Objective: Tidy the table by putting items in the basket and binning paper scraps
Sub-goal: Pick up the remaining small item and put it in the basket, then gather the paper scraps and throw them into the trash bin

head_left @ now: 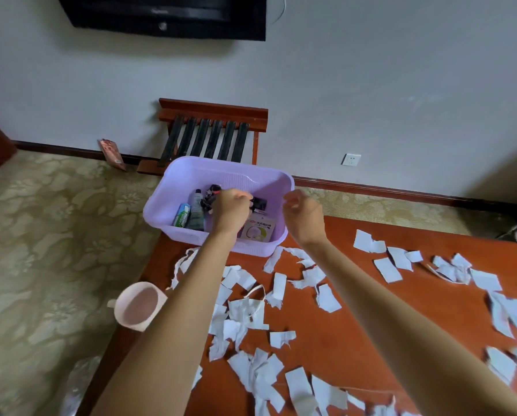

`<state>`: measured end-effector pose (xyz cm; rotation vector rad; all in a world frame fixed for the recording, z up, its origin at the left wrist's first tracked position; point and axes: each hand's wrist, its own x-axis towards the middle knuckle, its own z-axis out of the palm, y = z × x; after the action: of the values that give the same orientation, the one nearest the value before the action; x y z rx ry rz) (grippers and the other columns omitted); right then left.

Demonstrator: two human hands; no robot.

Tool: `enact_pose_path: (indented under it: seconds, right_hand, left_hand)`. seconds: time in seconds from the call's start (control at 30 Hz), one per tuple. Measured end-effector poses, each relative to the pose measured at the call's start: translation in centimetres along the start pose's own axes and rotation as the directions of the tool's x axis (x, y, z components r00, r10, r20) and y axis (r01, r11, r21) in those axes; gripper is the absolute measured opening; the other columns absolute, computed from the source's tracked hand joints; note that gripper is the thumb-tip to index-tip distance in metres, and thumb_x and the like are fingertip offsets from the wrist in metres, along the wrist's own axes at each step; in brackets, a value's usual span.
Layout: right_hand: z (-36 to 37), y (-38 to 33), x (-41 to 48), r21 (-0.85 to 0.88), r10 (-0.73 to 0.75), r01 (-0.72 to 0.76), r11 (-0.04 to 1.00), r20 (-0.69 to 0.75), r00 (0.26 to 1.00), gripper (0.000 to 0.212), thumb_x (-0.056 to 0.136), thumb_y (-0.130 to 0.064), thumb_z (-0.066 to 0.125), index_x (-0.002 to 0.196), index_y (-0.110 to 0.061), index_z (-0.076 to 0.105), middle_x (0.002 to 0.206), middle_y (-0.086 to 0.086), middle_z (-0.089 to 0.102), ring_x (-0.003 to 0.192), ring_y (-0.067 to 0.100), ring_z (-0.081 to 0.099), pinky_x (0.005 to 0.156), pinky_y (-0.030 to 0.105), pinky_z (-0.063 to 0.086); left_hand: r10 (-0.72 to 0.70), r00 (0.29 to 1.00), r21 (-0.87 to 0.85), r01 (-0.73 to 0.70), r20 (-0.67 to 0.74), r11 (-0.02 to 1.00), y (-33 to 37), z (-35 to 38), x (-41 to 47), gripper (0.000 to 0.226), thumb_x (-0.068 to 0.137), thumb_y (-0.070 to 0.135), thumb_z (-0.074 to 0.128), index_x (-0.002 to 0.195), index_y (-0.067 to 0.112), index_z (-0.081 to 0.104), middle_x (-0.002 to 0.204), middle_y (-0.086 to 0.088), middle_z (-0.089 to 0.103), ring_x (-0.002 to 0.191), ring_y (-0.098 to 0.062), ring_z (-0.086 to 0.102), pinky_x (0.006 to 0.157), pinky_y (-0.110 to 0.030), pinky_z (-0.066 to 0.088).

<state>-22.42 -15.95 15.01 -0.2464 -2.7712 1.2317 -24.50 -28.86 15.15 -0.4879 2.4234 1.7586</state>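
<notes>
A lilac plastic basket stands at the table's far left corner. Inside lie a green tube, a grey tube, a flat white packet and a dark item. My left hand is down inside the basket with its fingers curled around small dark objects; what they are is unclear. My right hand hovers over the basket's right rim, fingers loosely apart, holding nothing. Several torn white paper scraps cover the red-brown table.
A pink cup sits at the table's left edge. Beyond the table lies patterned carpet, with a wooden luggage rack against the wall and a wall socket. A clear plastic bag lies on the floor at lower left.
</notes>
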Motion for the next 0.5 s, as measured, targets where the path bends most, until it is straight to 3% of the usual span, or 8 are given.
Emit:
enact_pose_path:
  seconds: [0.07, 0.13, 0.17, 0.27, 0.37, 0.47, 0.5]
  right_hand:
    - [-1.5, 0.7, -1.8, 0.034, -0.001, 0.002, 0.999, -0.026, 1.0, 0.026, 0.09, -0.001, 0.045, 0.108, 0.002, 0.064, 0.106, 0.017, 0.069, 0.094, 0.031, 0.066, 0.081, 0.037, 0.056]
    - [-2.8, 1.5, -3.6, 0.084, 0.006, -0.003, 0.996, -0.039, 0.999, 0.025, 0.089, -0.002, 0.046, 0.106, 0.001, 0.065, 0.102, 0.015, 0.071, 0.091, 0.028, 0.068, 0.078, 0.035, 0.056]
    - [-3.8, 2.0, -4.7, 0.11, 0.022, -0.017, 0.994, -0.044, 0.999, 0.024, 0.088, -0.001, 0.047, 0.104, 0.0, 0.065, 0.099, 0.015, 0.071, 0.089, 0.028, 0.068, 0.077, 0.036, 0.057]
    - [-6.5, 4.5, -8.3, 0.155, 0.054, -0.048, 0.987, -0.034, 0.998, 0.024, 0.089, -0.003, 0.047, 0.104, -0.002, 0.066, 0.1, 0.013, 0.071, 0.09, 0.025, 0.068, 0.081, 0.036, 0.057]
    - [-8.8, 7.2, -11.4, 0.145, 0.081, -0.082, 0.986, 0.013, 0.997, 0.023, 0.09, -0.002, 0.047, 0.104, -0.002, 0.066, 0.102, 0.012, 0.07, 0.091, 0.024, 0.067, 0.077, 0.029, 0.055]
    - [-10.8, 10.4, -14.4, 0.09, 0.085, -0.092, 0.992, 0.071, 0.994, 0.023, 0.091, -0.004, 0.047, 0.103, -0.001, 0.066, 0.097, 0.013, 0.071, 0.083, 0.024, 0.067, 0.066, 0.028, 0.055]
    - [-11.4, 11.4, -15.4, 0.084, 0.094, -0.102, 0.991, 0.094, 0.991, 0.022, 0.092, -0.005, 0.047, 0.102, -0.001, 0.066, 0.097, 0.014, 0.071, 0.084, 0.025, 0.068, 0.068, 0.031, 0.057]
  left_hand:
    - [-0.004, 1.0, -0.01, 0.004, 0.008, 1.0, 0.2, 0.4, -2.3, 0.023, 0.087, 0.001, 0.046, 0.074, 0.014, 0.06, 0.078, -0.013, 0.059, 0.075, -0.025, 0.057, 0.069, -0.031, 0.05]
    - [-0.015, 1.0, -0.049, 0.015, 0.011, 0.999, 0.1, 0.8, -4.5, 0.025, 0.089, 0.0, 0.045, 0.084, 0.011, 0.067, 0.093, -0.017, 0.068, 0.088, -0.033, 0.066, 0.082, -0.043, 0.057]
    - [-0.013, 1.0, -0.059, 0.014, 0.008, 0.998, 0.0, 1.4, -5.8, 0.025, 0.088, -0.001, 0.046, 0.08, 0.01, 0.067, 0.097, -0.019, 0.069, 0.092, -0.034, 0.066, 0.088, -0.047, 0.055]
    - [-0.036, 0.999, -0.057, 0.038, 0.034, 0.998, -0.5, 3.8, -10.2, 0.028, 0.087, -0.002, 0.045, 0.069, 0.01, 0.064, 0.089, -0.019, 0.066, 0.081, -0.028, 0.062, 0.086, -0.039, 0.053]
    - [-0.087, 0.995, -0.051, 0.09, 0.053, 0.995, -1.6, 6.4, -13.8, 0.023, 0.088, 0.002, 0.047, 0.097, -0.003, 0.068, 0.082, -0.013, 0.066, 0.073, -0.027, 0.063, 0.076, -0.035, 0.053]
    - [-0.143, 0.986, -0.007, 0.144, 0.082, 0.99, -3.1, 8.9, -18.0, 0.026, 0.09, 0.004, 0.044, 0.102, 0.0, 0.067, 0.092, -0.012, 0.067, 0.084, -0.028, 0.066, 0.08, -0.034, 0.054]
    - [-0.159, 0.983, 0.0, 0.16, 0.089, 0.987, -3.6, 9.8, -19.3, 0.026, 0.091, 0.005, 0.043, 0.103, 0.0, 0.066, 0.094, -0.012, 0.067, 0.088, -0.028, 0.067, 0.084, -0.035, 0.054]
